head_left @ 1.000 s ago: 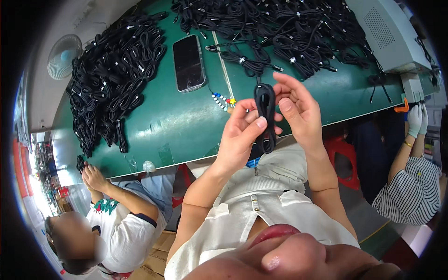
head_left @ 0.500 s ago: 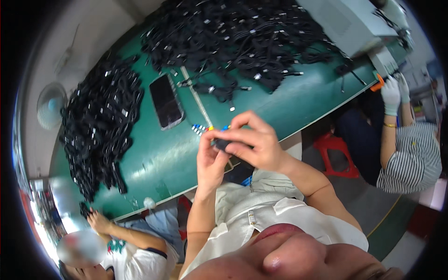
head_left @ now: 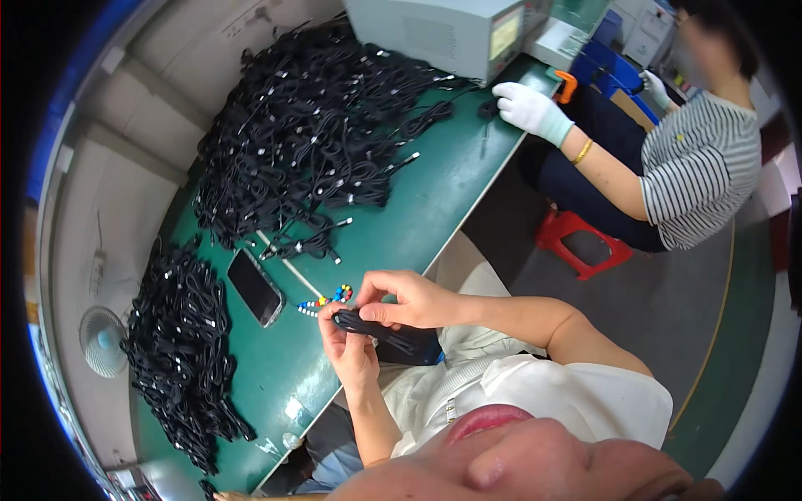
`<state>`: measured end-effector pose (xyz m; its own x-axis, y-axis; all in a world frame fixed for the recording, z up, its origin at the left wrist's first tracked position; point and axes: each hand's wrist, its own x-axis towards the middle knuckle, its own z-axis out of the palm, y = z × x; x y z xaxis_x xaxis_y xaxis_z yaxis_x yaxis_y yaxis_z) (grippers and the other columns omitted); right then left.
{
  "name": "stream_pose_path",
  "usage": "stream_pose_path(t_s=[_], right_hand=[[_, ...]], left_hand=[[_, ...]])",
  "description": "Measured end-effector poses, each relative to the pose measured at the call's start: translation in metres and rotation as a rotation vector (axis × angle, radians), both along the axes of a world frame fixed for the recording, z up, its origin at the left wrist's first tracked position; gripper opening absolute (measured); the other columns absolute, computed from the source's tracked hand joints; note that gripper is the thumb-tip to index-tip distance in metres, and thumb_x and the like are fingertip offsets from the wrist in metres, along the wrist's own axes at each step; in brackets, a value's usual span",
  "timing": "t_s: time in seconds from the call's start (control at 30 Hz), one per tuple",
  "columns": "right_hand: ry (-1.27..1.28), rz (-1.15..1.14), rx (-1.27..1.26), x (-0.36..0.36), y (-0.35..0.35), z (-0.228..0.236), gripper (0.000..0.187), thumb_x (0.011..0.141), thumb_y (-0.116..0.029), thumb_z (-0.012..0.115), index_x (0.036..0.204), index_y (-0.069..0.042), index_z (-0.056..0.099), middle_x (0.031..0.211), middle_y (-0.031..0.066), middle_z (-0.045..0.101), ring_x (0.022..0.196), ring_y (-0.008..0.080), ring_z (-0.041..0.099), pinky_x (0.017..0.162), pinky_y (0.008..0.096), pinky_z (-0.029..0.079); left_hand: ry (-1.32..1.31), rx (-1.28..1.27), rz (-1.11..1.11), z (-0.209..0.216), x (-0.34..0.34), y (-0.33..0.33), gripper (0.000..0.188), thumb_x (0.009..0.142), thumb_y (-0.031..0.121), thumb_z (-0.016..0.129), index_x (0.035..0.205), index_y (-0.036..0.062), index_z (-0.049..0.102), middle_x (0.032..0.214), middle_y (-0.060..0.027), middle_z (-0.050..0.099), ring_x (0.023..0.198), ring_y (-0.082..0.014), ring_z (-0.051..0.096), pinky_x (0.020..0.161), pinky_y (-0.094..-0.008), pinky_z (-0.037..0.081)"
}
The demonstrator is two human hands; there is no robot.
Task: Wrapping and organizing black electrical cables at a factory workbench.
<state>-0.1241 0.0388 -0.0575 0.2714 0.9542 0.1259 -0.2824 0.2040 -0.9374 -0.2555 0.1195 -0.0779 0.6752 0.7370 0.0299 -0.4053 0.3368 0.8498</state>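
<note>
A coiled bundle of black cable (head_left: 386, 332) is between my hands, just off the table's near edge. My left hand (head_left: 351, 357) grips its upper end, with the thumb and fingers closed around it. Bent over the same end, my right hand (head_left: 408, 302) pinches the bundle with thumb and fingertips; exactly what the fingertips press on is hidden. Right beyond my fingers lies a string of coloured beads (head_left: 342, 294) on the green table (head_left: 326, 355). A phone with a dark screen (head_left: 256, 288) rests farther left.
Black cables form a large heap (head_left: 309, 125) at the back and a second pile (head_left: 180, 351) at left. A grey machine (head_left: 434, 37) stands far right. A co-worker's white-gloved hand (head_left: 530, 110) touches the table by a cable. A red stool (head_left: 581, 242) and small fan (head_left: 102, 341) also show.
My view has swung to the right. More of the cable bundle shows between my hands. The striped-shirted co-worker's gloved hand is now over the table edge; the left co-worker has mostly left view.
</note>
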Motion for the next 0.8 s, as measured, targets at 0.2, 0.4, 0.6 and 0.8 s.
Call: stream_pose_path(t_s=[0.2,0.4,0.6,0.8], right_hand=[[-0.022,0.077,-0.094,0.002,-0.021,0.000,0.020,0.089,-0.018,0.056,0.097,0.000,0.053,0.075,0.0006,0.055,0.057,0.0059,0.049,0.053,0.0204,0.042],[0.178,0.264,-0.028,-0.004,-0.027,-0.005,0.022,0.088,-0.017,0.057,0.099,0.001,0.051,0.081,0.0027,0.054,0.059,0.0065,0.050,0.054,0.0207,0.043],[0.230,0.309,-0.003,-0.017,-0.034,-0.007,0.024,0.086,-0.019,0.060,0.098,-0.001,0.051,0.078,-0.0003,0.051,0.062,0.0058,0.050,0.056,0.0208,0.045],[0.378,0.247,-0.106,-0.017,-0.032,-0.010,0.020,0.087,-0.019,0.059,0.097,-0.004,0.051,0.069,-0.0014,0.051,0.053,0.0049,0.049,0.048,0.0219,0.045]], left_hand=[[-0.029,0.031,-0.139,-0.001,0.000,-0.014,0.028,0.087,0.010,0.056,0.109,0.0057,0.041,0.087,-0.0062,0.056,0.071,-0.0185,0.062,0.060,-0.0294,0.055],[-0.042,0.020,-0.190,-0.004,-0.016,-0.020,0.027,0.088,0.010,0.054,0.108,0.0049,0.038,0.084,-0.0103,0.056,0.069,-0.0232,0.063,0.056,-0.0353,0.057],[-0.058,-0.023,-0.203,0.008,-0.020,-0.030,0.027,0.086,0.011,0.057,0.103,0.0059,0.037,0.079,-0.0120,0.056,0.064,-0.0234,0.062,0.052,-0.0362,0.057],[-0.007,-0.126,-0.140,0.007,-0.018,-0.035,0.025,0.086,0.007,0.043,0.110,0.0046,0.037,0.082,-0.0146,0.056,0.064,-0.0268,0.063,0.050,-0.0374,0.056]])
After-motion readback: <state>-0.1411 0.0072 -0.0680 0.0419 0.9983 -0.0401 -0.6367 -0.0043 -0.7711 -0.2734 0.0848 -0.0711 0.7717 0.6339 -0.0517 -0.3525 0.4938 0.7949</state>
